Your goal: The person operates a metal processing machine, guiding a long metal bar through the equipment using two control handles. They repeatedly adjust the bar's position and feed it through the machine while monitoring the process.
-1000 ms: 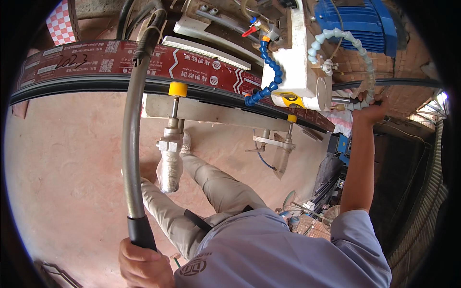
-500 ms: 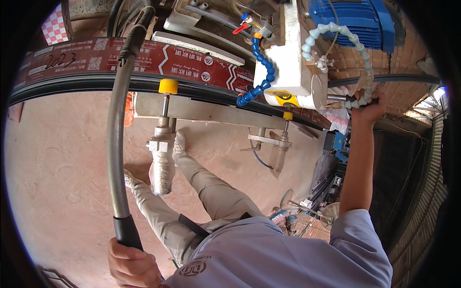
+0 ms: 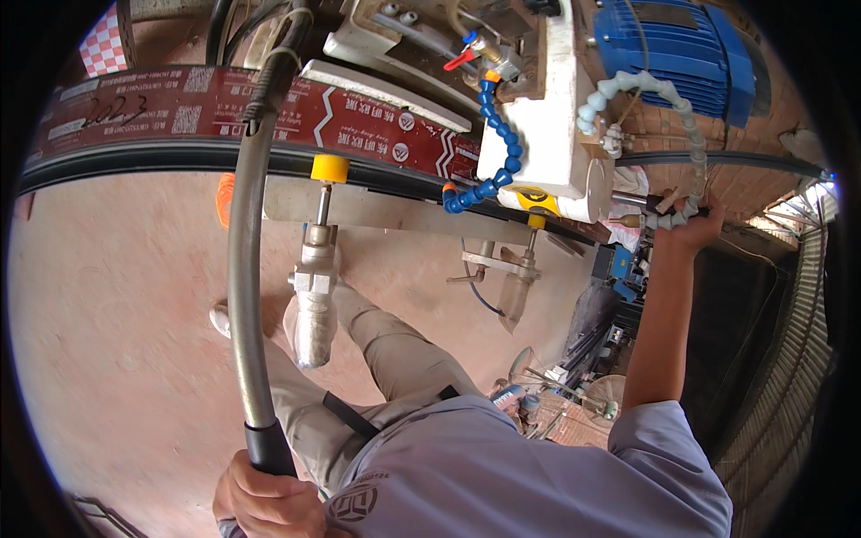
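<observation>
My left hand (image 3: 269,498), at the bottom left, is wrapped round the black grip (image 3: 270,450) of a long grey metal lever (image 3: 247,314). The lever curves up to the machine at the back. On the right my arm reaches far forward, and my right hand (image 3: 692,231) is closed round a black handle (image 3: 703,212) beside the machine's white head (image 3: 538,143); its fingers are partly hidden. A pale segmented coolant hose (image 3: 697,143) loops down next to that hand. Between my hands, a blue segmented hose (image 3: 496,184) hangs by the white head.
A long profile with dark red printed film (image 3: 296,125) crosses the machine. Below it stand two clamp cylinders with yellow pads, one near the lever (image 3: 314,278) and one farther right (image 3: 520,287). A blue motor (image 3: 673,49) sits at the back right. Fans (image 3: 603,394) stand at lower right.
My left hand and the lever show slightly farther right, with the whole view shifted a little. My leg nearer the lever has moved. The right hand keeps its hold on the handle.
</observation>
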Available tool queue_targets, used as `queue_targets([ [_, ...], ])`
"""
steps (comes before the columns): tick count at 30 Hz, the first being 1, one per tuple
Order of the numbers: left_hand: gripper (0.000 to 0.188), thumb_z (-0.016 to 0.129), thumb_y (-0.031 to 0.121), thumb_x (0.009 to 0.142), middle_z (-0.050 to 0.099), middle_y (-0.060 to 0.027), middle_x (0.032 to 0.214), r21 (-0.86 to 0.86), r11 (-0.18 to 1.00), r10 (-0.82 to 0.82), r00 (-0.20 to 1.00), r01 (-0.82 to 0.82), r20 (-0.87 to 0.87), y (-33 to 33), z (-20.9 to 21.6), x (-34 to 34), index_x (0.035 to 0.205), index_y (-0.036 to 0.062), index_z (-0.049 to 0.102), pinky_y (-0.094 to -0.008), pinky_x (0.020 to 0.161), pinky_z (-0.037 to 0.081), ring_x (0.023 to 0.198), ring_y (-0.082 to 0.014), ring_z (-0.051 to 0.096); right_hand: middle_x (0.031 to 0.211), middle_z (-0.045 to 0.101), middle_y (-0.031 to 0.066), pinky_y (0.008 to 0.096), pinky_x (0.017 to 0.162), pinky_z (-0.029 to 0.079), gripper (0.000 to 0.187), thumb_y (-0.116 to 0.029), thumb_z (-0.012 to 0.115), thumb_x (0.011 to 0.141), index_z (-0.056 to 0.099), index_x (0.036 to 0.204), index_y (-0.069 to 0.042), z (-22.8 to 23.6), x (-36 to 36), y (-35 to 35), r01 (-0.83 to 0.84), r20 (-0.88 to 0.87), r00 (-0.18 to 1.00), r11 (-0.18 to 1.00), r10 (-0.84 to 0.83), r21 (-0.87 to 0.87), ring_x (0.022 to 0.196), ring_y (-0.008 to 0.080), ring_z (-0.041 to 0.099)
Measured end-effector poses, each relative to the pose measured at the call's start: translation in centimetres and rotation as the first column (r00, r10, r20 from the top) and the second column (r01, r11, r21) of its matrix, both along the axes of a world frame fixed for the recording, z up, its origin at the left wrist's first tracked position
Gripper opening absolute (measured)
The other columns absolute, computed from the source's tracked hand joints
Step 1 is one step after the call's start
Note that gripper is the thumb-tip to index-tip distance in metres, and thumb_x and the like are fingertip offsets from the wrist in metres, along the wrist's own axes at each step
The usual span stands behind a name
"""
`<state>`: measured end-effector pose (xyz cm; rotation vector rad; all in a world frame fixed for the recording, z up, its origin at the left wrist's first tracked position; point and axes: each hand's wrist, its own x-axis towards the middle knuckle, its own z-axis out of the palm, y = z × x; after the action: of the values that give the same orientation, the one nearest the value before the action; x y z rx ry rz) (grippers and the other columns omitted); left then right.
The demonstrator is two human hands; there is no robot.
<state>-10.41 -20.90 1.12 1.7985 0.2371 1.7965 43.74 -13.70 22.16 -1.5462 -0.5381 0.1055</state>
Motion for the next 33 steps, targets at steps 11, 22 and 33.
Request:
queue_targets([
  [11, 0.036, 0.075, 0.032, 0.077, 0.047, 0.0109, 0.058, 0.026, 0.968, -0.237, 0.946, 0.249, -0.219, 2.7, 2.6, -0.3, 0.059, 0.0253, 0.044, -0.0227, 0.069, 0.037, 0.059, -0.0048, 0.053, 0.066, 0.050, 0.0083, 0.0381, 0.056, 0.042, 0.031, -0.035, 0.043, 0.094, 0.053, 0.084, -0.008, 0.5, 3.4, -0.2, -0.034, 0.006, 0.999, 0.998, 0.034, -0.060, 0.050, 0.0183, 0.042],
  [22, 0.043, 0.080, 0.037, 0.072, 0.050, 0.0097, 0.063, -0.156, 0.971, -0.220, 0.928, 0.180, -0.301, 1.1, 3.5, -1.0, 0.056, 0.0238, 0.042, -0.0275, 0.075, 0.037, 0.068, -0.0069, 0.054, 0.056, 0.039, 0.0010, 0.0353, 0.053, 0.037, 0.044, -0.046, 0.047, 0.097, 0.037, 0.065, -0.017, -1.3, 0.0, 1.1, 0.006, 0.114, 0.993, 1.000, -0.010, 0.030, 0.050, 0.0133, 0.032],
  [33, 0.033, 0.071, 0.019, 0.071, 0.039, 0.0098, 0.048, -0.125, 0.987, -0.111, 0.992, 0.103, -0.056, 1.6, 3.1, 1.3, 0.051, 0.0224, 0.044, -0.0181, 0.061, 0.035, 0.049, -0.0030, 0.048, 0.058, 0.040, -0.0005, 0.0379, 0.056, 0.042, 0.043, -0.049, 0.054, 0.093, 0.039, 0.066, -0.018, -1.6, 2.5, 0.2, -0.016, 0.155, 0.988, 1.000, 0.013, 0.013, 0.053, 0.0118, 0.034],
])
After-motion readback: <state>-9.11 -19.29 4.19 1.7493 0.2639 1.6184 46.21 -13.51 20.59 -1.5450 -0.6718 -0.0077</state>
